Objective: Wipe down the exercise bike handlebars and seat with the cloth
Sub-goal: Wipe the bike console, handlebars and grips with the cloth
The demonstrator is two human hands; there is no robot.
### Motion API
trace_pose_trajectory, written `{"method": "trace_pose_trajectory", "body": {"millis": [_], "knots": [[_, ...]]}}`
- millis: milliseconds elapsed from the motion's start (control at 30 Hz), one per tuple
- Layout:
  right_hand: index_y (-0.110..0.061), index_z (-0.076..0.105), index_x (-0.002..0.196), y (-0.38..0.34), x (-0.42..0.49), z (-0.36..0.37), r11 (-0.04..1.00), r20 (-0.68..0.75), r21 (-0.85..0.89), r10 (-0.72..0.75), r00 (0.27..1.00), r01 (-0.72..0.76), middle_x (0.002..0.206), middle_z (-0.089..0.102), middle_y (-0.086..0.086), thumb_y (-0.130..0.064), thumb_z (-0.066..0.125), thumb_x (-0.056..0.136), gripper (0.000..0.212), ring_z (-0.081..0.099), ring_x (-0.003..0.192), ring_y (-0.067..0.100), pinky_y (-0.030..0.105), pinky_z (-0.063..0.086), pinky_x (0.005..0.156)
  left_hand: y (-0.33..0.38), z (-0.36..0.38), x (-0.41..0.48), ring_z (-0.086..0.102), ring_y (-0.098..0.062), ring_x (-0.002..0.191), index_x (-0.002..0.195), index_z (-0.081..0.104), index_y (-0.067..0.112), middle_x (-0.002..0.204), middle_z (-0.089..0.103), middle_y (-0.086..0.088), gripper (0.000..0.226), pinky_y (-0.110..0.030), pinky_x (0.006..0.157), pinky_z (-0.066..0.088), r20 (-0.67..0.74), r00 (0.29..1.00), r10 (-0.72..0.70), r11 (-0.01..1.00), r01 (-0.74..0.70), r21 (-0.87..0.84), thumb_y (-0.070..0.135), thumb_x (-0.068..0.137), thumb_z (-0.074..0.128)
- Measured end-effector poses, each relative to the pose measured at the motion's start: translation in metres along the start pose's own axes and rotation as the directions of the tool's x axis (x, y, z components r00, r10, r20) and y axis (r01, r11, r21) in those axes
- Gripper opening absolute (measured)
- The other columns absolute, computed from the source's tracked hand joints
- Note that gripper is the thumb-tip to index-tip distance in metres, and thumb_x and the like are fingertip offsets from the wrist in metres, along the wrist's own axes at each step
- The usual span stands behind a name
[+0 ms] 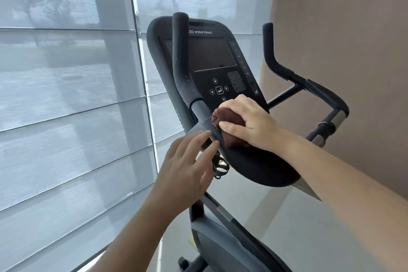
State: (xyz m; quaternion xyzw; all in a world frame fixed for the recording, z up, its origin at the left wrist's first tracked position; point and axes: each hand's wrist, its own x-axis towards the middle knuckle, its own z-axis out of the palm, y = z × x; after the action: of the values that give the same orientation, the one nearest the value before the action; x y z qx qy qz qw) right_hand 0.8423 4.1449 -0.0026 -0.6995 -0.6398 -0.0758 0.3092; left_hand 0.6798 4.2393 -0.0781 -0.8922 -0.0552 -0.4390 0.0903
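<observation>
Beside shaded window [66,95], bike handlebars [183,68], cloth [229,127].

The right hand [247,122] is covering most of the brown cloth [223,121], leaving only a bunched end showing; how it is folded cannot be told. The left hand [187,170] is blurring at the fingers and hiding part of the strap [219,169] below the handlebar [254,164]. The left upright grip [180,51] is blocking the console's [212,57] left edge. Keypad markings are reading too small to make out. Both forearms and the bike's lower body [223,247] are running off the bottom edge. The trees behind the window blinds [66,117] are showing only as hazy shapes.
</observation>
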Motion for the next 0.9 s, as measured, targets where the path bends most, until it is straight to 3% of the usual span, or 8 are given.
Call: {"method": "trace_pose_trajectory", "body": {"millis": [200, 333, 533, 733, 900], "knots": [[-0.027, 0.055, 0.113, -0.008, -0.041, -0.012, 0.985, 0.016, -0.167, 0.056, 0.998, -0.052, 0.1, 0.05, -0.001, -0.055, 0.044, 0.08, 0.045, 0.045, 0.095, 0.017, 0.042, 0.042, 0.087, -0.031, 0.003, 0.017, 0.053, -0.031, 0.115, 0.117, 0.059, 0.003, 0.124, 0.057, -0.016, 0.041, -0.043, 0.093, 0.043, 0.101, 0.994, 0.041, 0.999, -0.038, -0.024, 0.028, 0.087, 0.046], [-0.023, 0.058, 0.112, -0.011, -0.047, -0.012, 0.972, -0.029, -0.22, 0.072, 0.997, -0.077, 0.097, 0.051, 0.001, -0.055, 0.042, 0.079, 0.049, 0.045, 0.092, 0.02, 0.043, 0.042, 0.085, -0.046, 0.011, 0.026, 0.049, -0.031, 0.121, 0.124, 0.054, 0.003, 0.13, 0.053, -0.015, 0.048, -0.048, 0.097, 0.041, 0.145, 0.987, 0.07, 0.997, -0.064, -0.047, 0.033, 0.089, 0.043], [-0.027, 0.055, 0.113, -0.021, 0.004, 0.008, 0.985, -0.091, -0.082, 0.143, 0.986, -0.15, 0.101, 0.052, 0.004, -0.045, 0.05, 0.081, 0.037, 0.045, 0.101, 0.016, 0.033, 0.036, 0.093, -0.066, 0.023, 0.047, 0.045, -0.034, 0.124, 0.124, 0.053, -0.002, 0.131, 0.053, -0.015, 0.055, -0.05, 0.101, 0.033, 0.117, 0.978, 0.172, 0.985, -0.169, -0.041, 0.037, 0.088, 0.04], [-0.033, 0.055, 0.104, -0.012, -0.038, -0.013, 0.985, 0.027, -0.135, 0.108, 0.994, -0.103, 0.095, 0.051, -0.007, -0.049, 0.048, 0.08, 0.03, 0.045, 0.094, 0.01, 0.024, 0.035, 0.088, -0.08, 0.039, 0.053, 0.048, -0.032, 0.122, 0.118, 0.059, 0.002, 0.123, 0.058, -0.014, 0.051, -0.045, 0.098, 0.036, 0.001, 0.965, 0.261, 0.961, -0.259, -0.1, 0.041, 0.092, 0.04], [-0.027, 0.057, 0.105, -0.018, -0.018, -0.006, 0.977, -0.009, -0.131, 0.168, 0.986, -0.168, 0.094, 0.053, -0.001, -0.044, 0.054, 0.081, 0.03, 0.047, 0.093, 0.014, 0.032, 0.037, 0.089, -0.094, 0.051, 0.066, 0.049, -0.03, 0.117, 0.116, 0.059, 0.006, 0.114, 0.061, -0.012, 0.058, -0.048, 0.098, 0.031, -0.044, 0.93, 0.365, 0.917, -0.367, -0.154, 0.049, 0.095, 0.026]]}}
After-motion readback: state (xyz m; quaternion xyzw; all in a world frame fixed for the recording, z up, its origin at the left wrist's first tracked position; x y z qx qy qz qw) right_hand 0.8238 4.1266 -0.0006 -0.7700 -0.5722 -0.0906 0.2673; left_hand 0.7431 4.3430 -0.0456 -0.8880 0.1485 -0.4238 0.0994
